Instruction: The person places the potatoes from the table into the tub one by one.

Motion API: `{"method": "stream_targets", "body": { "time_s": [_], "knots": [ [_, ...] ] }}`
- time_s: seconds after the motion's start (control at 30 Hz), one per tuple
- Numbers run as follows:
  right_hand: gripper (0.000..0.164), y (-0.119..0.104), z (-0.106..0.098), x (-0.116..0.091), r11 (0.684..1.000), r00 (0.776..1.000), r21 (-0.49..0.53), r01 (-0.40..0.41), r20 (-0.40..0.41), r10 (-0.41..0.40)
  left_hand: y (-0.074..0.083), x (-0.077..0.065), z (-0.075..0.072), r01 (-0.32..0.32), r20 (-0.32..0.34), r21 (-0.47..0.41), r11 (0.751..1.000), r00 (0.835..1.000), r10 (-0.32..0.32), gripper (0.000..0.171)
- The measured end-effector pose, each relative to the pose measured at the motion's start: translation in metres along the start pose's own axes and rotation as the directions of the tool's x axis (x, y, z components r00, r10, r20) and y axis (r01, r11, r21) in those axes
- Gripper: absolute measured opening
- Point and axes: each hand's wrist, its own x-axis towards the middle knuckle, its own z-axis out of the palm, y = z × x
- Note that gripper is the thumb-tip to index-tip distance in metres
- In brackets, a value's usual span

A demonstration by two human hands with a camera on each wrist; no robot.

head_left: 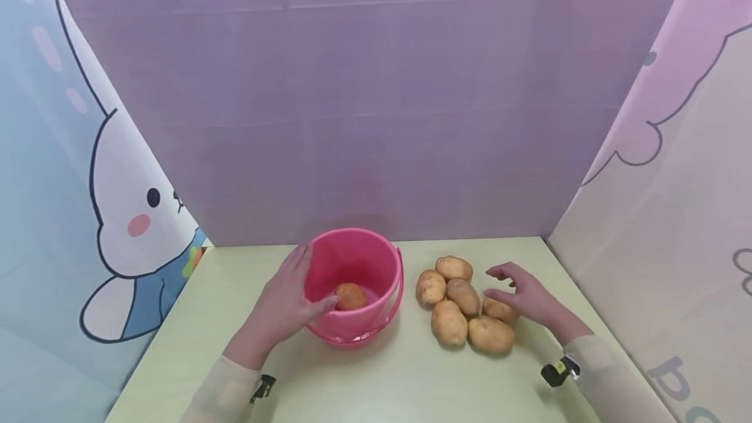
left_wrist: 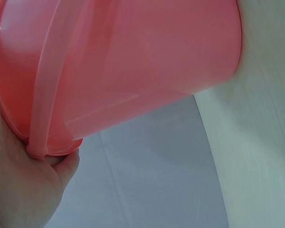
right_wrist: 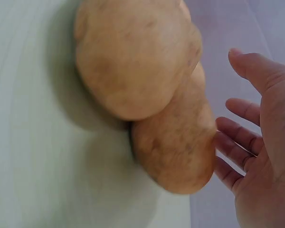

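A pink bucket [head_left: 352, 260] stands on the table with one potato [head_left: 350, 296] inside it. My left hand [head_left: 284, 302] holds the bucket's left rim, thumb over the near edge; the left wrist view shows a fingertip against the outside under the rim [left_wrist: 66, 151]. Right of the bucket, several potatoes [head_left: 449, 324] lie in a close cluster. Over the rightmost potato [head_left: 498, 309] is my right hand [head_left: 529, 296], its thumb and fingers apart with nothing between them. Two potatoes loom large in the right wrist view, the lower one [right_wrist: 175, 147] beside the fingertips.
The bucket's pink handle [head_left: 395, 309] hangs down on its right and near side. A purple cloth wall [head_left: 376, 116] rises behind the pale table [head_left: 399, 384]. Printed cartoon panels flank the table on the left [head_left: 47, 227] and right [head_left: 675, 201].
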Motion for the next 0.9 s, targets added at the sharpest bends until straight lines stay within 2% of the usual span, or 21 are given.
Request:
{"method": "stream_targets", "body": {
  "time_s": [0.27,0.4,0.73,0.9],
  "knots": [
    [0.050,0.019,0.002,-0.012,0.997,0.997,0.042,-0.071,0.044,0.069,0.001,0.001,0.000,-0.005,-0.006,-0.013,1.000,1.000,0.005,0.129],
    [0.054,0.023,0.003,-0.016,0.991,0.992,0.076,-0.109,0.068,0.103,0.000,0.001,0.001,0.000,-0.005,-0.020,1.000,1.000,0.000,0.129],
    [0.059,0.029,0.005,-0.019,0.987,0.984,0.073,-0.141,0.116,0.132,0.000,0.000,0.003,0.009,-0.001,-0.027,1.000,1.000,-0.009,0.130],
    [0.063,0.032,0.008,-0.018,0.978,0.975,0.099,-0.182,0.150,0.166,-0.001,0.000,0.003,0.010,-0.007,-0.031,0.999,1.000,-0.011,0.131]
  ]
}}
